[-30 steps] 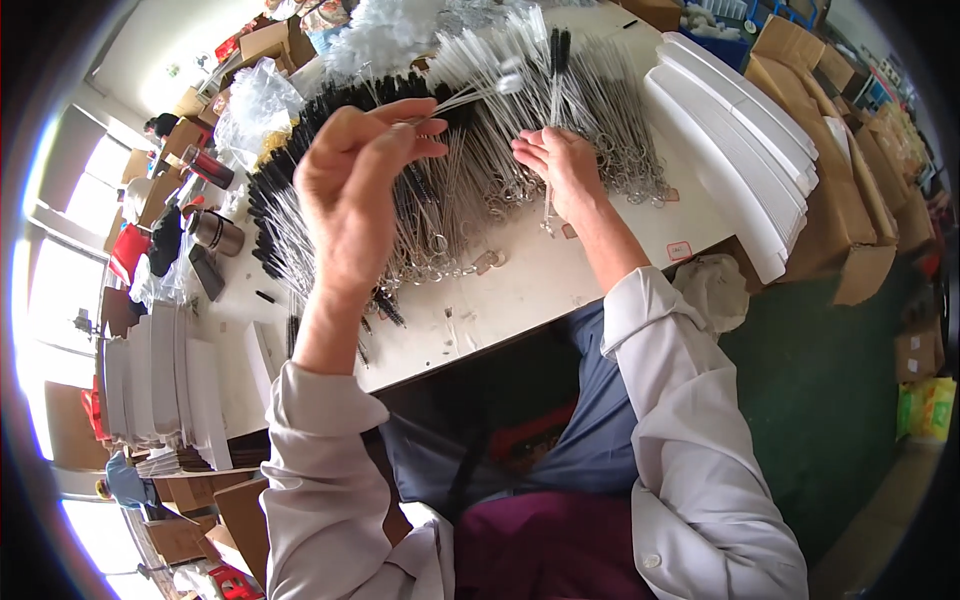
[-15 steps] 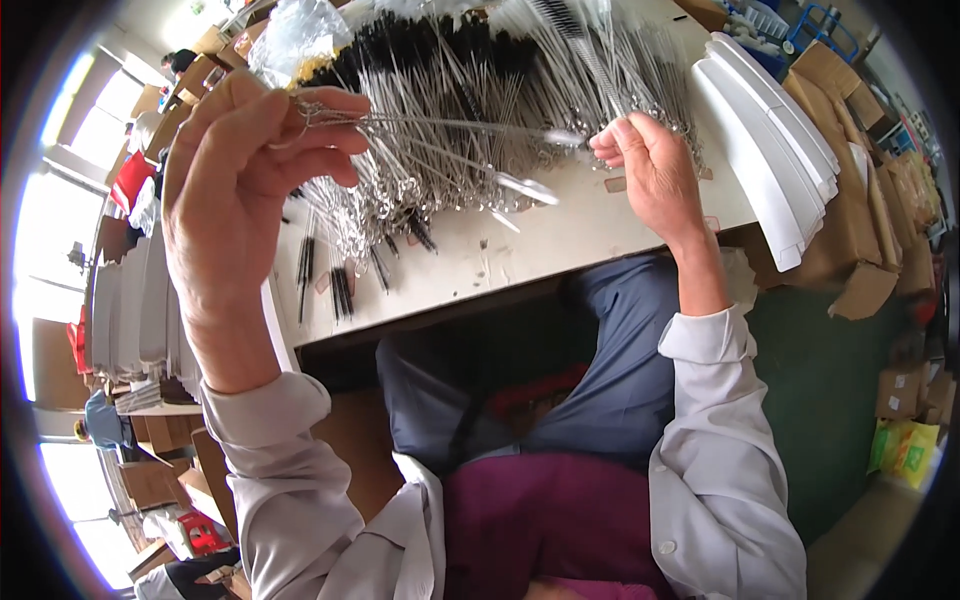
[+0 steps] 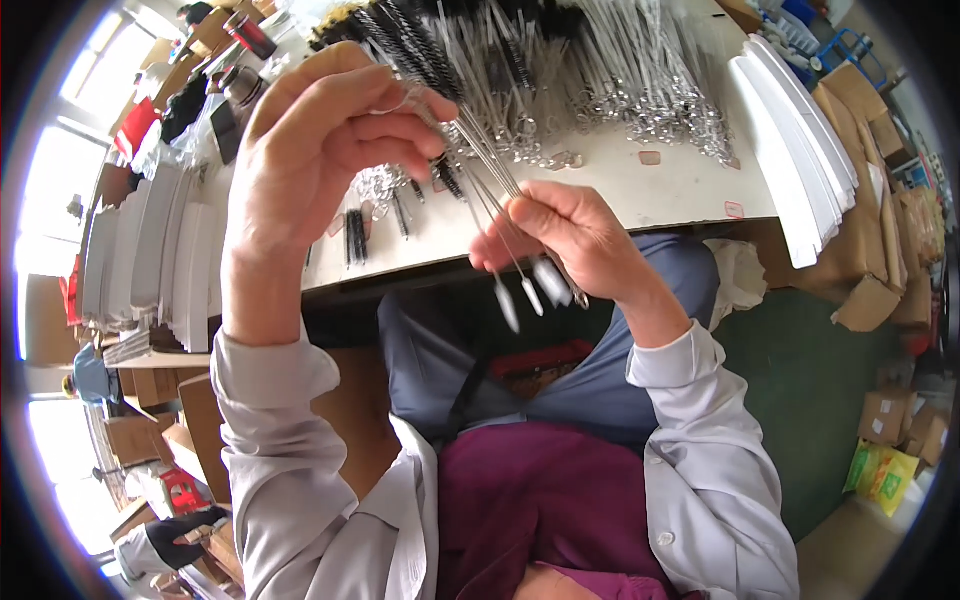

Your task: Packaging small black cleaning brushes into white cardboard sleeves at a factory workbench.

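My left hand [image 3: 310,150] is raised over the table's front left, its fingers pinched on the upper ends of several thin wire brushes with white tips [image 3: 531,297]. These tips hang down beside my right hand [image 3: 585,235], which is closed round the wire stems of larger black-bristled brushes [image 3: 412,50]. Their bristles reach up and away past my left hand; a loop end [image 3: 580,297] shows below my right hand. Behind both hands lies a wide heap of wire-stemmed brushes [image 3: 650,85], with loop ends toward me. Small black brushes [image 3: 356,235] lie near the table's front edge.
White folded cartons [image 3: 795,150] are stacked along the table's right side, and more white cartons [image 3: 140,250] stand at the left. An opened brown box [image 3: 855,190] is beyond the right stack. A dark red flask [image 3: 250,35] stands at the far left.
My right hand has come down and left toward me with black-bristled brushes. The white tips in my left hand's bundle have swung from pointing right to hanging down; my left hand has shifted right.
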Demonstrator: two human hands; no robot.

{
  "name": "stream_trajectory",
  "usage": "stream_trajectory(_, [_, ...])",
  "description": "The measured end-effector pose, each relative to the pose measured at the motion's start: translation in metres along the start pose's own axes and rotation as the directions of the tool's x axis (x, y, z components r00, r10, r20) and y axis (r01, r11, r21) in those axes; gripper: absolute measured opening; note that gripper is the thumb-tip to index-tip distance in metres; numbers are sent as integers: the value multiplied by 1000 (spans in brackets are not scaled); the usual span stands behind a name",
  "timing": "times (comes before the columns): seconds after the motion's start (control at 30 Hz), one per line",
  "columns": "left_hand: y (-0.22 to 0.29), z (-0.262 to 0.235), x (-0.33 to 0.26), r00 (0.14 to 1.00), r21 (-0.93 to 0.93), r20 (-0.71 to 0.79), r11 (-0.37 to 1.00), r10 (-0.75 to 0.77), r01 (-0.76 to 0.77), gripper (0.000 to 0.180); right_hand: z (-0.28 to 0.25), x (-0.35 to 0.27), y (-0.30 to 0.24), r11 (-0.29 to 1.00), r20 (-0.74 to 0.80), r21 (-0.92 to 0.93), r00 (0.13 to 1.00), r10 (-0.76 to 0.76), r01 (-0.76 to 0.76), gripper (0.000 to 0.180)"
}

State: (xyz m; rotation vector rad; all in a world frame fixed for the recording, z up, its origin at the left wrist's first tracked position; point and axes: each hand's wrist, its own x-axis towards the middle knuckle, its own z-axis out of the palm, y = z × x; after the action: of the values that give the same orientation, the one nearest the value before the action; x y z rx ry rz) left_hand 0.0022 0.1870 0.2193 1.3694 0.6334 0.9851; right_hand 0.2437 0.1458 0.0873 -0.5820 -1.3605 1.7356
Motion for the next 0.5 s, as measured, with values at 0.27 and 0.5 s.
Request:
stream_trajectory(0.27, [-59,-41,-8,985,108,-171,994,2,17,15,17,-28,45,930,34,274,969,246,-246,34])
stream_trajectory(0.5, [-94,-55,-28,946,349,-313,936,79,38,13,28,-40,58,920,-74,130,922,380,-369,35])
